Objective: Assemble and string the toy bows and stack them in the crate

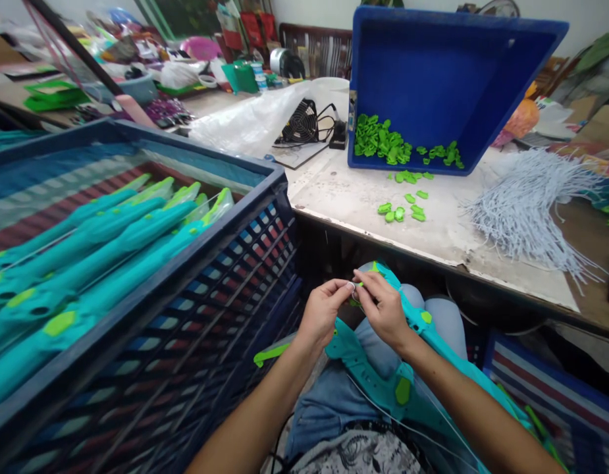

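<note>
My left hand (pixel 326 313) and my right hand (pixel 383 306) meet above my lap, fingertips pinched close together. Between them a white cord (pixel 352 287) is looped, its end held in my left fingertips. A bit of bright green shows at my right fingertips; whether it is a loose clip or part of the toy is too small to tell. Across my thighs lies a teal plastic toy bow (pixel 366 362) with green hexagonal patches, partly hidden by my right forearm. A white string runs slack along it toward my body.
At left stands a dark blue lattice crate (pixel 235 263) filled with teal toy bows (pixel 121 243). On the worktable (pixel 334 197), a blue bin (pixel 413 72) lies tipped on its side, with green clips (pixel 380 139) spilling out. A bundle of white cords (pixel 531 204) rests at right, and a small fan (pixel 303 122) behind.
</note>
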A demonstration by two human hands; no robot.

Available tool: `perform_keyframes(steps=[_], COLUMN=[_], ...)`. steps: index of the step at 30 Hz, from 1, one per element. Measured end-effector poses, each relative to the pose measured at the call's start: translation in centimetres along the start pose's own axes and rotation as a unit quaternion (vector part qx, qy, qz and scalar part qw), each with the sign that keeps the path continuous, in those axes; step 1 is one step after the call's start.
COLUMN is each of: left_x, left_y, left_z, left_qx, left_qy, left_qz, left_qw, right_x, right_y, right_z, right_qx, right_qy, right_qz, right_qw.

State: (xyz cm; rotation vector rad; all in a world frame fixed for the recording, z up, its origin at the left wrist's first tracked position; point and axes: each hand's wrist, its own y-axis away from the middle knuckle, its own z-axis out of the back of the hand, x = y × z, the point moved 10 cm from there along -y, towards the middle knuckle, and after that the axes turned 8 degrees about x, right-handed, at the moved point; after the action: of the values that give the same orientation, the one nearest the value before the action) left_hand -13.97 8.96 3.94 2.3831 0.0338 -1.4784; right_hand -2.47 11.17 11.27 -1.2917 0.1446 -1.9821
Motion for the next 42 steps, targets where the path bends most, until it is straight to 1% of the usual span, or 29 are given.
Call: perform_keyframes(steps=[2,3,5,7,10,13,16,19,22,25,27,29,31,33,34,35,36,37,38,39,40,42], left_x=[0.0,0.0,0.2,0.2,-0.3,-0.7,-0.5,0.3,1.1,1.3,1.2,1.2,1.1,1.0,1.4,2.2,3.5,5.1,6.5,7.6,8.3,8.5], left_y=[0.0,0.0,-0.1,0.0,0.2,0.2,0.1,0.0,0.2,0.8,1.4,1.8,1.6,0.9,0.5,0.0,-0.3,-0.6,-0.7,-0.8,-0.7,-0.4], left_z=[0.0,-0.1,-0.5,-0.8,-1.1,-1.2,-1.1,-1.3,-1.5,-2.0,-2.4,-2.2,-1.5,0.1,1.1,2.2,3.0,3.3,3.0,2.4,1.5,-0.1], left_qx=[-0.013,-0.009,0.017,0.049,0.084,0.088,0.085,0.116,0.149,0.177,0.188,0.179,0.145,0.079,0.038,0.000,-0.027,-0.035,-0.021,0.008,0.044,0.111], left_qy=[0.002,0.008,0.028,0.030,-0.023,-0.070,-0.121,-0.183,-0.195,-0.223,-0.255,-0.272,-0.272,-0.245,-0.214,-0.174,-0.127,-0.080,-0.045,-0.024,-0.016,-0.013], left_qz=[-0.005,-0.001,0.021,0.043,0.042,0.023,0.011,0.021,0.046,0.050,0.038,0.025,-0.002,-0.034,-0.029,-0.003,0.044,0.101,0.157,0.202,0.233,0.258], left_qw=[1.000,1.000,0.999,0.997,0.995,0.993,0.989,0.976,0.968,0.957,0.948,0.945,0.951,0.966,0.976,0.985,0.991,0.991,0.986,0.979,0.971,0.960], right_x=[0.6,1.0,1.4,1.5,1.6,1.4,0.1,-1.3,-1.6,-1.3,-1.7,-2.8,-4.3,-6.7,-8.7,-10.9,-13.2,-15.2,-16.9,-18.2,-19.0,-19.4], right_y=[0.0,-0.1,-0.4,-0.8,-1.0,-0.9,-0.6,0.0,0.7,1.4,1.7,1.9,2.0,1.8,1.8,2.0,2.3,2.5,2.6,2.5,2.2,1.7], right_z=[0.4,0.6,0.8,0.9,0.7,0.5,0.8,0.7,0.8,0.7,0.7,1.1,1.1,1.6,2.2,3.0,3.7,4.1,4.1,3.7,3.1,1.9], right_qx=[-0.006,-0.004,0.007,0.023,0.056,0.065,0.055,0.072,0.081,0.091,0.080,0.053,0.045,0.027,0.007,-0.018,-0.038,-0.045,-0.036,-0.017,0.005,0.038], right_qy=[0.039,0.054,0.068,0.070,0.081,0.087,0.052,-0.003,-0.023,0.018,0.057,0.071,0.044,0.022,0.023,0.031,0.038,0.039,0.031,0.015,-0.004,-0.041], right_qz=[0.022,0.036,0.058,0.064,0.068,0.053,0.003,-0.036,-0.033,-0.007,-0.018,-0.049,-0.071,-0.112,-0.159,-0.221,-0.286,-0.342,-0.381,-0.401,-0.407,-0.405], right_qw=[0.999,0.998,0.996,0.995,0.993,0.993,0.997,0.997,0.996,0.996,0.995,0.995,0.996,0.993,0.987,0.975,0.957,0.938,0.923,0.916,0.914,0.913])
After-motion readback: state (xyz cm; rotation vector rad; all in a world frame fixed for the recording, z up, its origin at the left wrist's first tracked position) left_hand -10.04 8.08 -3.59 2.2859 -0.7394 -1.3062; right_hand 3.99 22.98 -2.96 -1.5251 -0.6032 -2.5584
